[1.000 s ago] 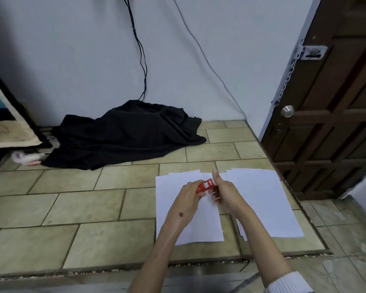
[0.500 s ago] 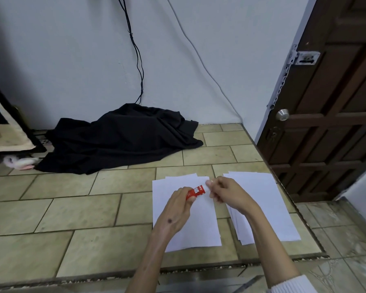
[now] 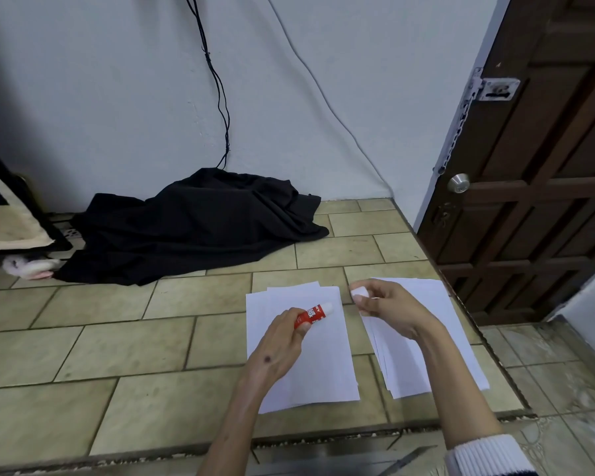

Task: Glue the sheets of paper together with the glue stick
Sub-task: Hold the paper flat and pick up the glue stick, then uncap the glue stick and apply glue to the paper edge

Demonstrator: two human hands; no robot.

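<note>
Left hand point(image 3: 276, 341) wrapped round the small red glue stick with white lettering point(image 3: 310, 315), white tip bare and pointing right and away, held just above the left stack of white paper sheets point(image 3: 318, 359). Right hand point(image 3: 389, 309) lifted over the near-left part of the right stack of white paper sheets point(image 3: 440, 324), fingers pinched together on a small white cap point(image 3: 360, 292) — probably the glue stick's own, though too small to be sure. Hands apart, cap and tip separated by a short gap. Both stacks flat on the raised platform of greenish-beige tiles point(image 3: 124, 352), side by side and not touching, sheets in each slightly fanned. Farther off on the left, a crumpled black cloth point(image 3: 200, 228) heaped against the pale wall point(image 3: 117, 97), black cables point(image 3: 217, 80) dropping into it. On the right, a dark brown wooden door point(image 3: 543, 166) with a round metal knob point(image 3: 458, 183) — past the platform's right edge. White ribbed cuff point(image 3: 488, 453) on the right forearm.
</note>
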